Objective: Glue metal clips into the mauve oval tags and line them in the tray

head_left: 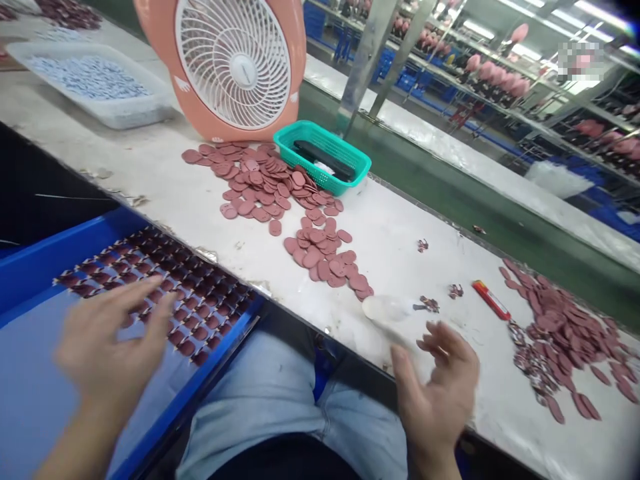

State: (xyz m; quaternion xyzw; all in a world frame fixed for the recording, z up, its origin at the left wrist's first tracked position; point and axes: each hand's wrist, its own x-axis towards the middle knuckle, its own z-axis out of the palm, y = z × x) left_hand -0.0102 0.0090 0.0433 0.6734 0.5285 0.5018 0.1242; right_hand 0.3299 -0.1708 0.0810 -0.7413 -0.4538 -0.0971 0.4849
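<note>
My left hand [117,333] hovers over a blue tray [45,267] at the lower left, thumb and forefinger apart, nothing seen between them. In the tray, small dark-red pieces with light edges [200,310] lie in neat rows on a pale blue sheet. My right hand [437,393] is at the table's front edge, slightly blurred, its thumb away from the half-curled fingers. Just beyond it on the table are a small whitish translucent scoop-like thing [383,309] and a small metallic part [427,304]. Flat reddish oval pieces [325,250] are scattered farther up.
An orange fan [240,67] stands at the back beside a green basket [325,150] with dark items. Far left is a translucent tub [100,80] of small bluish-white pieces. On the right are a red lighter-like stick [491,300], metallic parts [535,360] and another oval pile [565,327].
</note>
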